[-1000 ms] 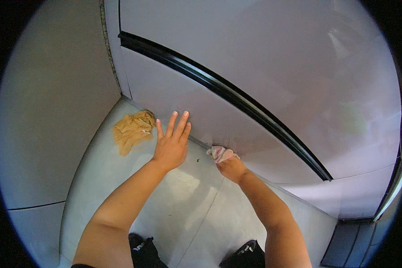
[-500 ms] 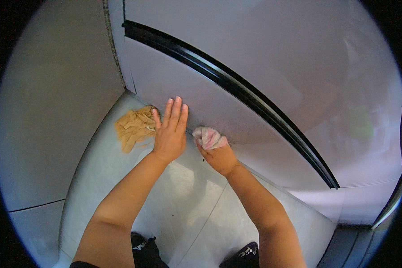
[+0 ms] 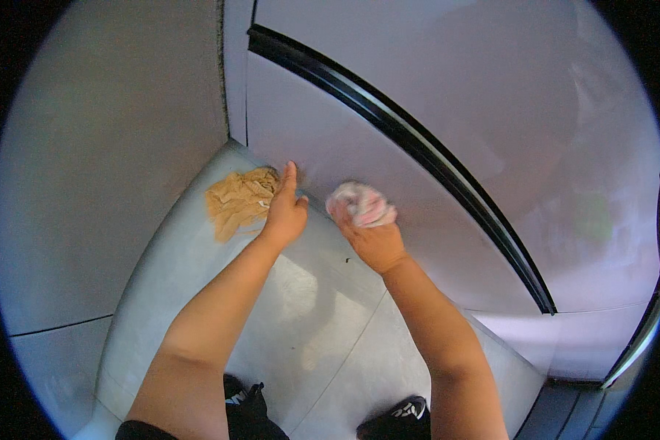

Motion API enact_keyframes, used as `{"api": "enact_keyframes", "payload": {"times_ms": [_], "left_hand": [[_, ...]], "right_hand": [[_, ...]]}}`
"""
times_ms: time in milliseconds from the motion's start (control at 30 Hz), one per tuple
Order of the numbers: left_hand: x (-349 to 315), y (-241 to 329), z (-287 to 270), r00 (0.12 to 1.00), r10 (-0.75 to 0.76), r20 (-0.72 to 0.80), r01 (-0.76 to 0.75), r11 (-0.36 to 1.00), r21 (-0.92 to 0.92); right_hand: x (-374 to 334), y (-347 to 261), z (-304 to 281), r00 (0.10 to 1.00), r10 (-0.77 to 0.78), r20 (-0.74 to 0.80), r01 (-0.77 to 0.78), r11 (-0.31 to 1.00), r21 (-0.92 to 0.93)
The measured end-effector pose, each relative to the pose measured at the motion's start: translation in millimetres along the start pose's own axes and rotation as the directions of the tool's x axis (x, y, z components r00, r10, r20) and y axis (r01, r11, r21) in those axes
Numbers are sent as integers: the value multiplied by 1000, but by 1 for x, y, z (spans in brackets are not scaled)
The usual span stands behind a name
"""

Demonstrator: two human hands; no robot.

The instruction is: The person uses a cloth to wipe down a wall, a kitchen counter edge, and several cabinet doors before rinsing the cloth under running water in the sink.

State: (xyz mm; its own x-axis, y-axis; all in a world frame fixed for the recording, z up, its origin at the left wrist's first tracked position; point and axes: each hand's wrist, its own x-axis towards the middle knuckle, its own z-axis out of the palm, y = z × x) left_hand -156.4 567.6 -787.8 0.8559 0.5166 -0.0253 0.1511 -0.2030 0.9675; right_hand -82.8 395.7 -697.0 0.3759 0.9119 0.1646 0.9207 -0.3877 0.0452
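Note:
My right hand (image 3: 378,246) grips a bunched pink-and-white cloth (image 3: 361,204), slightly blurred, against the lower part of a pale glossy door panel (image 3: 433,235). My left hand (image 3: 287,213) is turned side-on near the panel's bottom edge, left of the cloth. Its index finger is stretched out against the panel and the thumb stands apart; the other fingers are mostly hidden. Just left of that hand a crumpled tan cloth (image 3: 235,202) lies on the floor, with the hand covering part of its right edge.
A long black handle strip (image 3: 418,147) crosses the panel diagonally above my hands. On the left rises a large grey panel (image 3: 117,161). Light tiles (image 3: 323,323) cover the floor, where my dark shoes (image 3: 400,418) stand. Dark slats (image 3: 565,411) show at lower right.
My left hand has turned from flat with spread fingers to side-on with the index finger stretched. My right hand has moved up and right with the pink-and-white cloth. The view has shifted slightly.

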Motion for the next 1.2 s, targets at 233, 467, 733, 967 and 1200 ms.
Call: {"api": "enact_keyframes", "payload": {"times_ms": [233, 467, 733, 967, 1200], "left_hand": [[-8, 27, -29, 978, -193, 79, 207, 949, -239], [2, 12, -52, 977, -213, 12, 208, 938, -278], [-3, 20, -41, 968, -245, 45, 246, 913, -324], [3, -14, -38, 917, -398, -36, 327, 799, -505], [1, -4, -39, 909, -415, -22, 369, 830, -417]], "right_hand": [[-11, 13, 45, 880, -383, 280, 459, 835, -302], [63, -32, 1, 924, -248, -292, 106, 898, -428], [25, 5, 124, 968, -248, -39, 241, 963, -122], [128, -53, -20, 810, -228, -540, 85, 957, -278], [80, -22, 103, 957, -290, -18, 288, 955, -69]]}}
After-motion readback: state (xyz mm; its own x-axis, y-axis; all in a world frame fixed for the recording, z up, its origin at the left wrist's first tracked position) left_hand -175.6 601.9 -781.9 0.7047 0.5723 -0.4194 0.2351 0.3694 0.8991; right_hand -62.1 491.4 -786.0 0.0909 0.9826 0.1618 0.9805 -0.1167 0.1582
